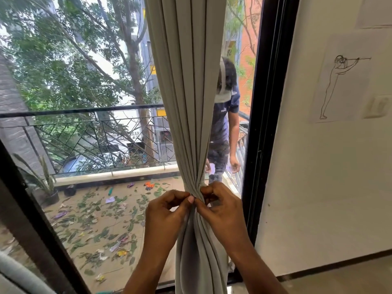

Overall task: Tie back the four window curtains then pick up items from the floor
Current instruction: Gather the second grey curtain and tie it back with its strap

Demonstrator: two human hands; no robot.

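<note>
cinching grey curtain [191, 102] at its waist, just below frame centre toward 6 o'clock. left hand [167, 211] and right hand [222, 211] both curled, fingertips pinching gathered folds where they meet. band round it: cannot tell. step judged: tying back this curtain. next move: pull snug, release without slackening. leaves and scraps [101, 232] on balcony floor [70, 247], 8 o'clock, not yet picked up.
</note>
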